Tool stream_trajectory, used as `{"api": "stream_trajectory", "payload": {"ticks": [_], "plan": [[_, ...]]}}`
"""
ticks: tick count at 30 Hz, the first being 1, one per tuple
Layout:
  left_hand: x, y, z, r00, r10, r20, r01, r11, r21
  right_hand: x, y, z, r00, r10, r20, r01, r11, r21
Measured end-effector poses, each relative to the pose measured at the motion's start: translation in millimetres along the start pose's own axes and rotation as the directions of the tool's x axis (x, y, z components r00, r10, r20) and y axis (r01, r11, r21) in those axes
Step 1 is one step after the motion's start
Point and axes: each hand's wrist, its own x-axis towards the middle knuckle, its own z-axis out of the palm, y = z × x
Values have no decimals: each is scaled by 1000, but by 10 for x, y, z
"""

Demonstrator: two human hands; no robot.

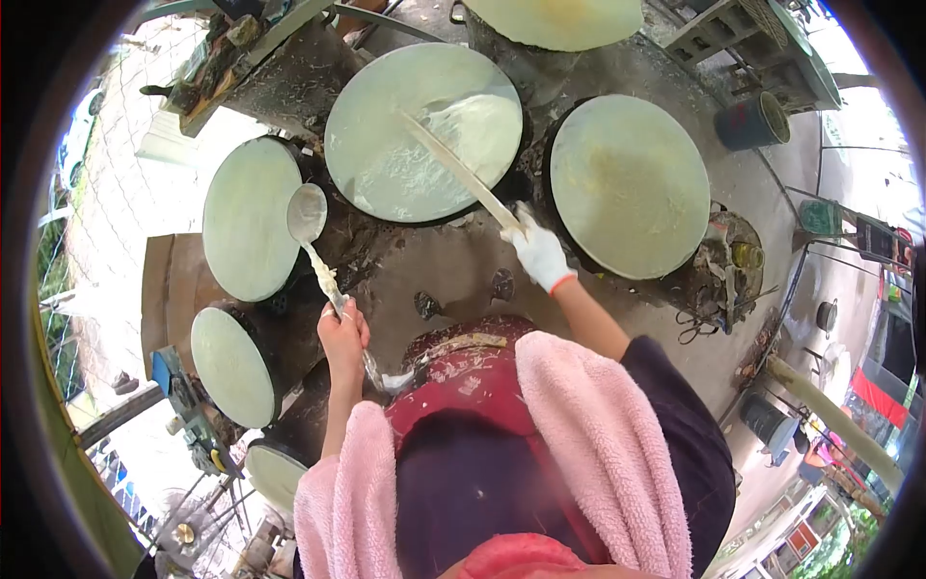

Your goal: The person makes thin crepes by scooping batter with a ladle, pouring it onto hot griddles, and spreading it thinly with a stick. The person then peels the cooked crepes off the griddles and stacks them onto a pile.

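My left hand (344,333) is closed around the handle of a ladle (308,212), which has pale batter stuck along its shaft. The ladle's bowl hangs in front of the right edge of the left round griddle (249,224). In a white glove with a red cuff, my right hand (538,251) grips a long flat wooden spatula (461,172). Its far end lies over the middle griddle (371,125), where wet whitish batter (485,130) is spread unevenly, thickest at the right. To the right of my gloved hand is another round griddle (632,188) with a pale, yellowish coating.
A further round griddle (550,21) stands at the top, and a smaller one (230,369) at lower left. A dark bucket (752,123) is at upper right. Below it, a cluttered stand (730,259) holds a small yellow container. A pink towel (608,434) hangs over my shoulders.
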Motion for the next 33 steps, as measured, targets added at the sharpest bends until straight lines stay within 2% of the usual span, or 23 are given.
{"api": "stream_trajectory", "payload": {"ticks": [2,4,5,8,9,12,15,16,17,18,19,20,21,22,24,25,28,29,30,32,33], "plan": [[11,28,41,1000,6,9,-6,1000,8,82,30,-79,967,255,16,-254,966,-45],[16,51,74,1000,-7,12,7,999,50,481,7,-107,978,195,-73,-199,978,-56],[15,67,105,1000,-10,12,9,998,68,731,-228,-252,967,240,-84,-251,952,-175],[-35,116,153,999,-51,15,51,998,47,1635,-404,-446,962,233,-140,-265,918,-294],[-58,121,182,998,-65,-3,65,997,29,1881,-426,-492,970,104,-222,-181,914,-364],[-63,67,224,998,-59,6,59,997,48,2154,-989,-717,971,61,-231,-142,926,-351],[-37,109,261,996,-74,39,74,997,14,1597,-1086,-523,945,-286,-158,250,944,-214],[-11,134,297,996,-72,49,73,997,0,1379,-920,-371,763,-525,-378,484,851,-204],[18,157,321,996,-59,61,59,998,2,949,-939,-534,962,-240,-127,239,971,-24],[45,178,336,996,-48,73,47,999,6,791,-595,-267,929,-184,-320,295,892,343],[56,190,362,996,-39,85,38,999,13,585,-384,-149,945,63,-321,133,822,553],[56,200,375,995,-31,95,29,999,22,420,-295,-102,949,239,-206,-26,710,703],[87,216,415,994,-16,106,13,1000,26,254,-207,-55,911,404,-83,-168,548,820],[129,249,478,993,1,116,-5,1000,29,82,-284,-127,857,481,185,-368,320,873],[236,331,618,991,13,137,-18,999,32,16,-313,-64,863,351,363,-448,202,871],[319,344,657,989,21,147,-25,999,26,58,-250,-65,880,269,391,-437,138,889],[690,465,813,976,56,210,-56,998,-5,246,-145,-320,952,293,88,-224,472,853],[898,496,870,967,88,239,-88,996,-11,296,-125,-440,916,371,151,-310,416,855],[1118,536,955,955,119,270,-118,993,-18,351,-42,-424,929,347,127,-283,448,848],[1503,732,1227,943,124,307,-115,992,-47,300,-262,-648,851,393,348,-502,417,758],[1776,784,1353,920,141,365,-145,989,-17,241,-314,-687,849,382,366,-515,435,739]]}}
